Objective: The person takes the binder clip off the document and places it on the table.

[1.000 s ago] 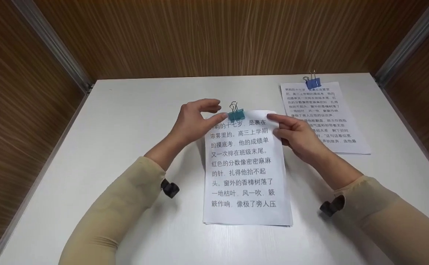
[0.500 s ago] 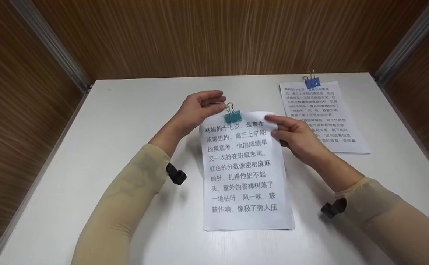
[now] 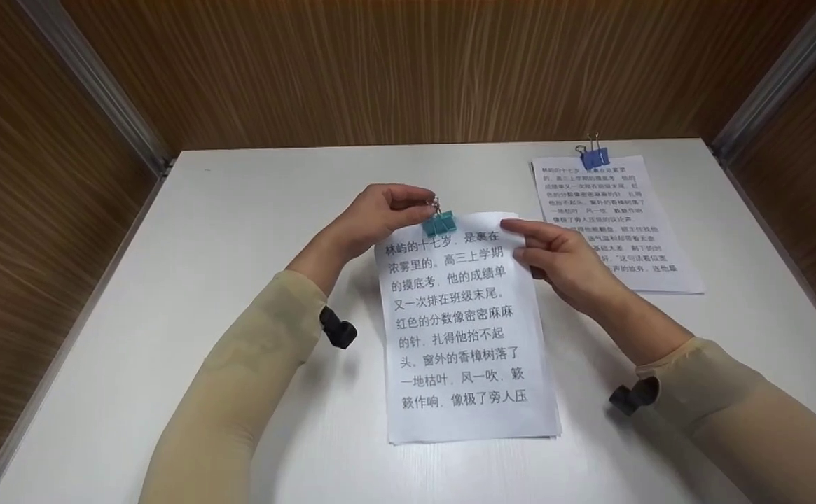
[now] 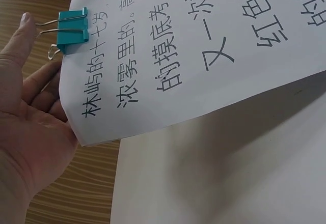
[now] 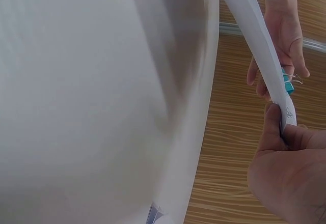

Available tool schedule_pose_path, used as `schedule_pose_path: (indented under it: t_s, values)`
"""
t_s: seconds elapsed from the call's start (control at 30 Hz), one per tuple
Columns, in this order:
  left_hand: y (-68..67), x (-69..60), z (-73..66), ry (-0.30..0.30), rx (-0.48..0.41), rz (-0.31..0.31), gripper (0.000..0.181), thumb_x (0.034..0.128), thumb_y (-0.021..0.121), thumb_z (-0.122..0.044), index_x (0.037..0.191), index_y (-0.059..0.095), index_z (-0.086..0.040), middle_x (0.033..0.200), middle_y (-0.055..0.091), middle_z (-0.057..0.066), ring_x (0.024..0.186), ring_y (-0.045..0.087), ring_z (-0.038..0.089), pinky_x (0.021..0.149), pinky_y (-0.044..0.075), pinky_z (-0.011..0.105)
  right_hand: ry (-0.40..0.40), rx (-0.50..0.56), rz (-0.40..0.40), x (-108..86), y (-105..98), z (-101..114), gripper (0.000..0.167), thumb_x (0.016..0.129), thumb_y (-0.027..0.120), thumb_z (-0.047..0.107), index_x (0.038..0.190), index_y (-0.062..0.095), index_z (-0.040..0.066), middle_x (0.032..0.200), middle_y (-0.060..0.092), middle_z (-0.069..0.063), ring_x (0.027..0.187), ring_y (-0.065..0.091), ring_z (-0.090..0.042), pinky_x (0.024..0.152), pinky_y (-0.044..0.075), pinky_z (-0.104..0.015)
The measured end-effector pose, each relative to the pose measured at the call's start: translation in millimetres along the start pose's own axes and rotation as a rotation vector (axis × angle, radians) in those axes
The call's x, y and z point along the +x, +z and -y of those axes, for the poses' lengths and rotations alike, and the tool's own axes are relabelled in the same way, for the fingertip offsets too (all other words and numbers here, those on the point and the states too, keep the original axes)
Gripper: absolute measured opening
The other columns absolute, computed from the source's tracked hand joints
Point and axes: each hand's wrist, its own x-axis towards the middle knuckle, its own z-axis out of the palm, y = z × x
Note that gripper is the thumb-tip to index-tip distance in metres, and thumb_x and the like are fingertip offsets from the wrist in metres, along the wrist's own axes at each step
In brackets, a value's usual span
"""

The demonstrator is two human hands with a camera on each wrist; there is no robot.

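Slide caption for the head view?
Right hand pinches a paper stack, left hand at its teal clip; blue-clipped stack at upper right.

Front sheets (image 3: 460, 329), well in from the tabletop's (image 3: 225, 210) back edge: large black Chinese print, nine lines, starts 林屿的十七岁, ends 像极了旁人压. Left wrist view also reads 林屿的十七岁 and 浓雾里的, sideways. Rear sheets (image 3: 632, 273), near tabletop's back right corner: smaller print, same start 林屿的十七岁, several lower lines partly hidden.

Your right hand (image 3: 563, 262) hides part of the rear papers (image 3: 607, 213). Your left wrist view crops the held papers (image 4: 188, 79).
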Motion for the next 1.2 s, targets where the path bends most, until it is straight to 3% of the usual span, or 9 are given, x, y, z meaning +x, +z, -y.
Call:
schedule_pose_path:
  t_s: [0.3,0.6,0.8,1.0,1.2]
  values:
    - [2.5,-0.2,0.1,-0.03,0.0,-0.041,0.036,0.0948,0.083,-0.038,0.127,0.079,-0.023,0.122,0.076,-0.009,0.124,0.062,0.012,0.117,0.04,0.035,0.001,0.002,0.01,0.8,1,0,0.051,0.104,0.058,-0.005,0.154,0.057,0.007,0.142,0.065,-0.016,0.111,0.069,-0.021,0.082,0.059,-0.026]
    - [8.5,-0.4,0.2,-0.023,-0.008,-0.093,0.034,0.0958,0.082,-0.033,0.126,0.079,-0.018,0.12,0.076,-0.005,0.12,0.063,0.013,0.112,0.045,0.03,-0.006,-0.025,0.016,2.9,1,-4,0.049,0.105,0.057,-0.003,0.153,0.057,0.007,0.137,0.068,-0.014,0.1,0.067,-0.017,0.078,0.057,-0.024]
    - [8.8,-0.3,-3.9,-0.001,-0.032,-0.155,0.032,0.098,0.08,-0.027,0.127,0.078,-0.012,0.119,0.076,0.0,0.117,0.066,0.015,0.109,0.048,0.029,-0.005,-0.059,0.012,5.0,0,-4,0.049,0.105,0.058,-0.002,0.153,0.058,0.008,0.141,0.066,-0.015,0.107,0.069,-0.02,0.082,0.059,-0.026]
    - [-10.5,-5.6,-3.7,0.02,-0.091,-0.27,0.035,0.1008,0.077,-0.026,0.131,0.074,-0.008,0.121,0.075,0.005,0.113,0.069,0.018,0.104,0.054,0.027,0.014,-0.066,-0.015,5.1,-4,-6,0.05,0.104,0.058,-0.003,0.154,0.057,0.008,0.141,0.067,-0.015,0.107,0.07,-0.019,0.085,0.06,-0.027]
    - [-41.6,-22.2,7.6,-0.012,-0.106,-0.294,0.04,0.1017,0.076,-0.028,0.137,0.07,-0.009,0.128,0.071,0.006,0.113,0.068,0.021,0.102,0.056,0.033,0.027,-0.052,-0.043,6.4,-8,-10,0.051,0.105,0.058,-0.003,0.155,0.055,0.007,0.138,0.067,-0.013,0.106,0.07,-0.017,0.088,0.061,-0.028]
